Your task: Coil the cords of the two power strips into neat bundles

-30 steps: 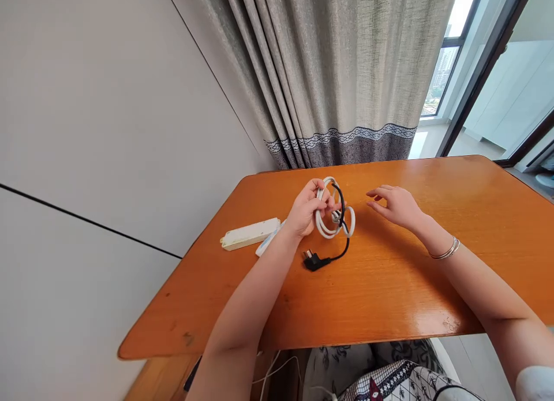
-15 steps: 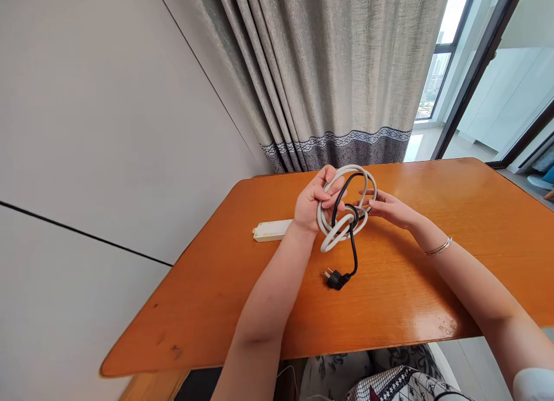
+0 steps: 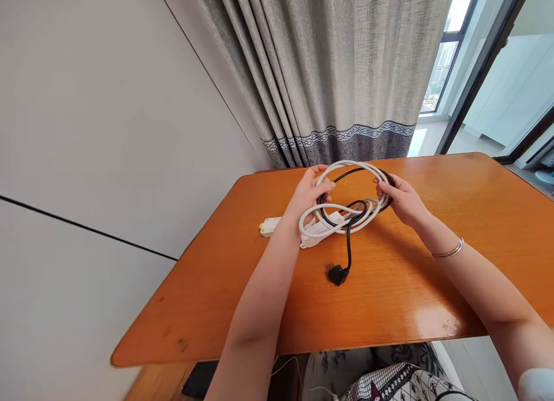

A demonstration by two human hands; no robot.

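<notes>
A loose coil of white cable point(image 3: 308, 232) and black cable point(image 3: 349, 248) is spread between my two hands above the table. My left hand point(image 3: 306, 196) closes on the coil's left side, its thumb in front and fingers partly hidden behind the loops. On the right side, my right hand point(image 3: 402, 200) pinches the loops between thumb and fingers. The black cable's end hangs down to a black plug point(image 3: 337, 274) with metal prongs. Behind the coil sits a white power strip point(image 3: 318, 235), partly covered by the loops. Another white strip-like piece point(image 3: 269, 226) lies left of my left wrist.
The orange-brown wooden table point(image 3: 433, 274) has rounded corners. A grey wall panel point(image 3: 108, 130) runs along its left, and a grey curtain point(image 3: 346, 72) hangs behind it. Below the front edge, a thin white cord point(image 3: 288, 363) and my patterned clothing point(image 3: 402, 383) show.
My right hand has closed on the coil, which was held mainly in my left. The loops are pulled wider to the right, and the power strip behind them is now visible.
</notes>
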